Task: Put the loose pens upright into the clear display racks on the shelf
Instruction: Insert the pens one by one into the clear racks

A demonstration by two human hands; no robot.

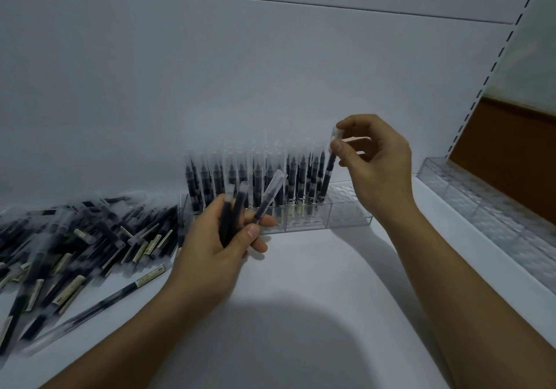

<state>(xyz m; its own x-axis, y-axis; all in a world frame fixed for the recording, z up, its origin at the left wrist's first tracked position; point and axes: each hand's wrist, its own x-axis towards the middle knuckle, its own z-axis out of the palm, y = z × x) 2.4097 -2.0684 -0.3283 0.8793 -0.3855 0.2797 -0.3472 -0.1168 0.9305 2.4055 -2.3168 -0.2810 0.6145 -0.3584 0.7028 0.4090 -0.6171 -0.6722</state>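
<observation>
A clear display rack (350, 212) stands against the back wall, holding several upright black pens (258, 178) with clear caps. My right hand (376, 163) pinches the cap end of one black pen (328, 175), which stands in the rack at the right end of the filled rows. My left hand (216, 238) holds three black pens (240, 211) fanned upward in front of the rack. A heap of loose pens (78, 244) lies on the shelf at the left.
A long row of clear racks (493, 208) without pens runs along the right side of the white shelf (316, 283). A slotted white upright (493, 66) rises at the right. The right end of the rack has unfilled holes.
</observation>
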